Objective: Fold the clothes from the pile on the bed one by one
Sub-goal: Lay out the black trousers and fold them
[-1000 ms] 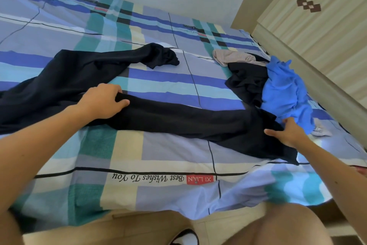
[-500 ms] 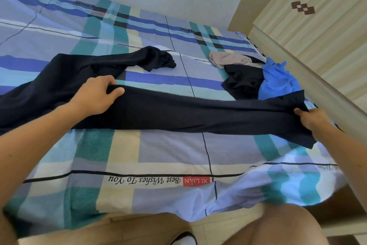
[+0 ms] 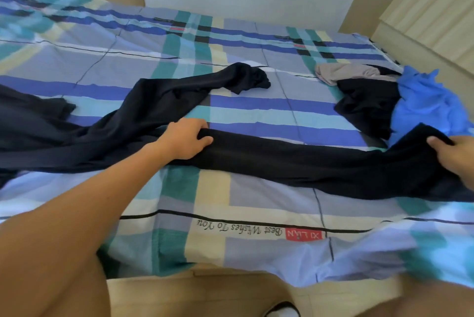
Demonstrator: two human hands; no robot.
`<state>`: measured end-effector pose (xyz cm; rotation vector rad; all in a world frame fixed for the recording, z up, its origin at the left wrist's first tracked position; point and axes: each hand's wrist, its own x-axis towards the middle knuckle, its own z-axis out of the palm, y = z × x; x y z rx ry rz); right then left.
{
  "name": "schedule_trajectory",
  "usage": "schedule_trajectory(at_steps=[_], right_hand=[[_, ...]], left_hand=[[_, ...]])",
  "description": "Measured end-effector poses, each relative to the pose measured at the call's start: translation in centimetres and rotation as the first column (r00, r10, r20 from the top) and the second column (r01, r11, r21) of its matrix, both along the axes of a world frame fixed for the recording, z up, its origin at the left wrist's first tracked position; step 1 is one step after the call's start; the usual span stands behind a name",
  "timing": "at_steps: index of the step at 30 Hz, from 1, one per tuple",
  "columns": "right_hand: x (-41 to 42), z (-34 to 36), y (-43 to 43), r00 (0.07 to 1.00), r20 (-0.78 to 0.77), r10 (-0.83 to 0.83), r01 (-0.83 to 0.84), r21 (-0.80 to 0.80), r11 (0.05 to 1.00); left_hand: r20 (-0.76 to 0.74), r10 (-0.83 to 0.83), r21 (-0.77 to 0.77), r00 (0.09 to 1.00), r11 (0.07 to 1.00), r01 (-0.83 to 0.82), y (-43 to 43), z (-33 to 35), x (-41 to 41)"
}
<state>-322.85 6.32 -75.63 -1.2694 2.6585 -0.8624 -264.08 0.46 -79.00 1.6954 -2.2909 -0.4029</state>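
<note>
- Checked bedsheet [image 3: 256,196] in blue, teal and cream covers the bed, with a pale wall behind and a light wooden wardrobe [image 3: 423,13] at the right
- On the left hand [image 3: 183,140], the fingers [image 3: 201,134] curl over the far edge of one leg of the black trousers [image 3: 307,160], pinning the cloth to the sheet near where that leg meets the seat, seemingly as an anchor
- On the right hand [image 3: 451,156], only the thumb [image 3: 433,142] shows, pressed on top of the hem end of the same leg; the other fingers are hidden beneath the cloth, so this reads as a pinch that lifts the hem slightly
- Between the two hands the leg runs long and nearly flat across the near part of the bed, probably drawn taut to smooth it before a fold
- Farther out, the other leg [image 3: 230,83] trails toward the far side with its end bunched, and the waist part spreads crumpled to the left
- Just beyond the right hand sits the pile [image 3: 366,101]: a dark piece, a blue garment [image 3: 423,106] and a beige garment [image 3: 341,72] touching one another, none of them folded, so most of the job seems to lie ahead
</note>
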Motion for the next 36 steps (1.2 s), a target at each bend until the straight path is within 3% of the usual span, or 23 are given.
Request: schedule_trajectory(at_steps=[4, 7, 13, 15, 20, 23, 26, 28, 30, 31, 33, 36], right_hand=[[2.4, 2.5, 0.7, 1.000, 0.008, 0.004, -0.005, 0.047, 0.999], [1.7, 3.2, 1.2, 0.994, 0.087, 0.073, -0.074, 0.011, 0.997], [0.6, 6.7, 0.0, 0.898, 0.379, 0.223, -0.153, -0.205, 0.967], [0.8, 8.5, -0.1, 0.855, 0.428, 0.292, -0.168, -0.305, 0.937], [-0.2, 11.3, 1.0, 0.749, 0.540, 0.383, -0.067, -0.514, 0.855], [-1.7, 8.8, 2.8, 0.792, 0.540, 0.285, -0.050, -0.408, 0.912], [-3.7, 4.2, 5.0, 0.859, 0.472, 0.198, -0.134, -0.165, 0.977], [-4.2, 2.1, 6.3, 0.862, 0.486, 0.145, -0.162, -0.006, 0.987], [-4.0, 0.7, 6.9, 0.822, 0.561, 0.095, -0.145, 0.045, 0.988], [-3.8, 0.3, 7.0, 0.799, 0.595, 0.086, -0.134, 0.037, 0.990], [-3.2, 0.0, 7.1, 0.764, 0.642, 0.068, -0.104, 0.018, 0.994], [-2.5, -0.1, 6.9, 0.781, 0.615, 0.108, -0.162, 0.033, 0.986]], left_hand=[[-0.098, -0.092, -0.040, 0.991, 0.995, 0.088, -0.3, 0.4, 0.3], [-0.053, -0.174, 0.037, 0.983, 0.984, 0.176, -1.6, 0.8, 0.2], [-0.117, -0.304, 0.149, 0.945, 0.936, 0.320, -5.0, 0.2, -2.7], [-0.123, -0.336, 0.080, 0.934, 0.935, 0.346, -5.7, 0.8, -4.4], [-0.432, -0.247, -0.156, 0.868, 0.968, 0.198, -7.1, 4.9, -2.9], [-0.311, -0.401, -0.161, 0.862, 0.916, 0.368, -2.8, 6.8, -3.0], [-0.115, -0.607, 0.140, 0.786, 0.773, 0.618, 2.4, 6.5, -4.3], [-0.072, -0.606, 0.424, 0.792, 0.700, 0.574, 3.6, 5.1, -4.6], [-0.125, -0.572, 0.553, 0.811, 0.638, 0.536, 3.8, 3.8, -5.2], [-0.155, -0.552, 0.543, 0.819, 0.645, 0.538, 3.8, 3.5, -5.7], [-0.174, -0.473, 0.371, 0.864, 0.781, 0.503, 3.2, 2.6, -6.5], [-0.002, -0.320, -0.015, 0.948, 0.947, 0.320, 1.2, 1.0, -7.2]])
